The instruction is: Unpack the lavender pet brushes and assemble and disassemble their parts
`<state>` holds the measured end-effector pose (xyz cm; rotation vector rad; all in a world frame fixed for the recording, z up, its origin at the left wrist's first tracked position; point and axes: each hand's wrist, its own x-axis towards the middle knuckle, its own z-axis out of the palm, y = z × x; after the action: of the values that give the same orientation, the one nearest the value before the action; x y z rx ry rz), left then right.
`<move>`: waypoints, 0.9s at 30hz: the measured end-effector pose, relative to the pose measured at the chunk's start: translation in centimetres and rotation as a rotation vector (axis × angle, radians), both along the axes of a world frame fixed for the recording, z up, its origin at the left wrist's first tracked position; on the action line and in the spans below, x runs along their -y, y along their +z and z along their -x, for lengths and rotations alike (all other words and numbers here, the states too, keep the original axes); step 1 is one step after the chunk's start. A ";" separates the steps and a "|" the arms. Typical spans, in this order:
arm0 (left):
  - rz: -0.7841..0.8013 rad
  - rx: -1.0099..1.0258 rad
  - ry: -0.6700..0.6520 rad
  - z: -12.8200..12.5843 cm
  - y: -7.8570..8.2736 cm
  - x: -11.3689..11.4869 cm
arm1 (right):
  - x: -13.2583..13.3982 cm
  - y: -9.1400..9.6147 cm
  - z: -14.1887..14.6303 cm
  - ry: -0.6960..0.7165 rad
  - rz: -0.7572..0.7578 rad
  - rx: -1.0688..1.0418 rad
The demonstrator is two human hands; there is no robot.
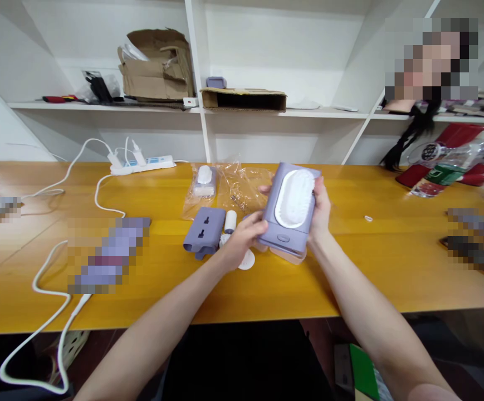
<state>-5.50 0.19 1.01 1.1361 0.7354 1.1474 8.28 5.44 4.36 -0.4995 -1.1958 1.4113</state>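
Note:
Both of my hands hold a purple-grey plastic case (286, 238) tilted above the table, with a white oval ridged piece (295, 199) on its face. My left hand (244, 238) grips the lower left edge, thumb on the front. Around the right side wraps my right hand (320, 209), its fingers partly hidden behind the case. A clear rim shows at the case's bottom. Left of my hands lie a purple-grey part with keyhole slots (203, 229), a white cylinder (230, 221) and a white round disc (247, 260), partly covered by my left hand.
Behind are clear plastic bags (242, 181) and a smaller purple-grey piece with a white top (204, 179). A power strip (143, 165) with white cables stands back left. Right are a small white ring (368, 218) and a plastic bottle (442, 172). Shelves hold cardboard boxes (158, 72). A person appears upper right.

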 end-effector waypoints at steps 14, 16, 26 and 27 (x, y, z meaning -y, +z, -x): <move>0.079 0.562 0.562 0.1 -0.2 -1.9 | 1.3 -1.0 0.9 0.175 0.132 0.556; 0.012 0.550 0.580 0.3 -0.6 -2.1 | 1.8 -0.8 1.1 0.196 0.034 0.568; -0.037 0.385 0.498 0.0 0.0 -1.1 | 1.2 -0.7 0.5 0.211 0.121 0.507; -0.041 0.363 0.470 0.1 0.2 -1.0 | 1.3 -0.7 0.3 0.213 0.146 0.486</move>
<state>-5.64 1.20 1.23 0.7705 0.7121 1.7173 7.98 4.18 3.69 -0.8732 -1.5742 1.6199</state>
